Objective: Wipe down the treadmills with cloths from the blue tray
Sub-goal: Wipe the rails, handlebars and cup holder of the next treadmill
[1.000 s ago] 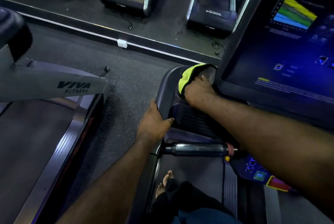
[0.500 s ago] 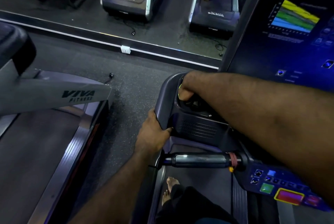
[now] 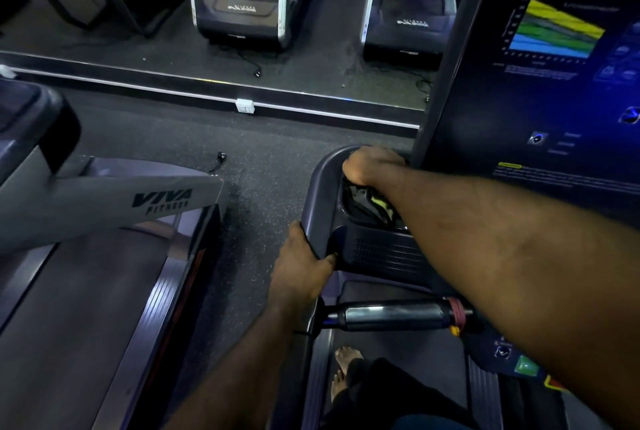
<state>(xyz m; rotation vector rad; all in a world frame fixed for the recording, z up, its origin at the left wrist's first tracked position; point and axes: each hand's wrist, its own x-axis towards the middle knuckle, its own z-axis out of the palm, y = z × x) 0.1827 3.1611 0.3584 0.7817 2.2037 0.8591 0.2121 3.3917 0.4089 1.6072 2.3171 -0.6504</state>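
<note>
Past the chrome handlebar (image 3: 388,317), my left hand (image 3: 301,263) steadies me, fingers curled tight round the rounded rim of the dark grey plastic treadmill console (image 3: 318,187). Beyond it the yellow-green cloth (image 3: 379,202) lies bunched in the console's sunken side pocket (image 3: 349,218), just under my right wrist. My right hand (image 3: 372,164) hooks over the pocket's far edge; its fingers dip out of sight, so I cannot tell whether they pinch the cloth. To do this well I'd press the cloth into the corners and sweep every wall
</note>
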